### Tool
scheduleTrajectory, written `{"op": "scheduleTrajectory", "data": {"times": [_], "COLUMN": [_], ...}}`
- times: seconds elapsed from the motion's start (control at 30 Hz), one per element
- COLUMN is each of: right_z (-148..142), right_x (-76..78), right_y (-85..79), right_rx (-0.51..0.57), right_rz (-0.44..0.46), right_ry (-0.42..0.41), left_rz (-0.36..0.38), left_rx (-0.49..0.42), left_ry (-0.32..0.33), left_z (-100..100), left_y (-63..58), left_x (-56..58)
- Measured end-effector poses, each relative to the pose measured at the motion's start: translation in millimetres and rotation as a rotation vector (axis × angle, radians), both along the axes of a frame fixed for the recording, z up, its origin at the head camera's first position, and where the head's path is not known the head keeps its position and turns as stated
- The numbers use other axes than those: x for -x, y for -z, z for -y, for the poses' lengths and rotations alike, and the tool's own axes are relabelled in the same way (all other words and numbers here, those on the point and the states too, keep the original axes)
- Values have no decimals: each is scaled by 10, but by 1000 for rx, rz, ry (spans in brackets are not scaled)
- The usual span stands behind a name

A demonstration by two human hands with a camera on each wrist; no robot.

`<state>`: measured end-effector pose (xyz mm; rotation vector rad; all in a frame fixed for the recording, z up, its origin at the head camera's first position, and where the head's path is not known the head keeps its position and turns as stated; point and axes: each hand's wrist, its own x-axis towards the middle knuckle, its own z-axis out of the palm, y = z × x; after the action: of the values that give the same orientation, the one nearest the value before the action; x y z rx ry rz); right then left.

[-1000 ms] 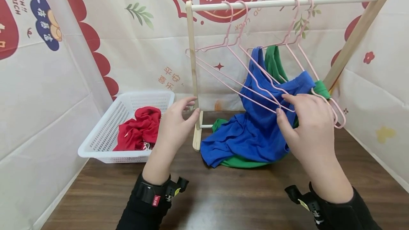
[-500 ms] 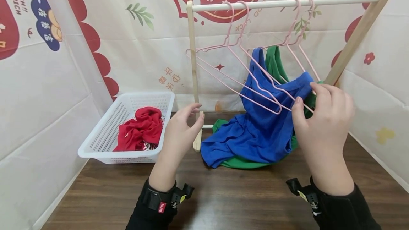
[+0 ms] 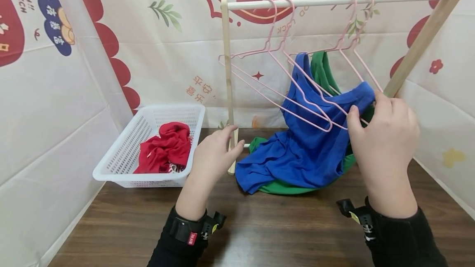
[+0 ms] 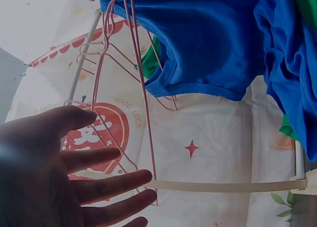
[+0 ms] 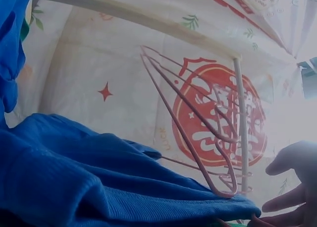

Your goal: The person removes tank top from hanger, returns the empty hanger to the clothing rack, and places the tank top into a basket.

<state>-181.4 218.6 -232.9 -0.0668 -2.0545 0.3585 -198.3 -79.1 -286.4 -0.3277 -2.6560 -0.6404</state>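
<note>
Four-sided space holds a drying rack with pink hangers; from one hanger on the right hangs a blue ribbed tank top [image 3: 297, 147], its lower part bunched on the table. My right hand [image 3: 387, 139] holds its right shoulder corner, thumb in front of the cloth and fingers curled round the edge; in the right wrist view the tank top [image 5: 74, 172] runs to the fingertips. A green garment [image 3: 323, 71] hangs just behind, partly hidden. My left hand [image 3: 215, 151] hovers by the left post, fingers spread and holding nothing; its palm side shows in the left wrist view.
Two bare pink hangers [image 3: 285, 57] hang on the left part of the white rail [image 3: 319, 1]. A white perforated basket [image 3: 122, 164] with a crumpled red garment [image 3: 167, 147] stands left on the brown table [image 3: 282, 230]. Printed cloth walls surround the table.
My right hand has moved right from the bare hangers' ends to the tank top's shoulder corner. The left hand has shifted slightly right and down. The whole head view has shifted a little.
</note>
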Motion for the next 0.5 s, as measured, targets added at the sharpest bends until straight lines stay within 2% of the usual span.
{"op": "scheduleTrajectory", "data": {"times": [0.2, 0.33, 0.5], "right_z": [-29, -71, -127], "right_x": [47, 91, 145], "right_y": [-18, -60, -109], "right_rx": [-23, -21, 10], "right_rz": [20, 112, 223], "right_ry": [95, 152, 181], "left_rz": [-8, -20, -26], "left_rx": [23, 17, 17], "left_ry": [-11, 0, 3], "left_z": [6, 9, 13], "left_y": [7, 7, 8], "left_x": [7, 7, 9]}}
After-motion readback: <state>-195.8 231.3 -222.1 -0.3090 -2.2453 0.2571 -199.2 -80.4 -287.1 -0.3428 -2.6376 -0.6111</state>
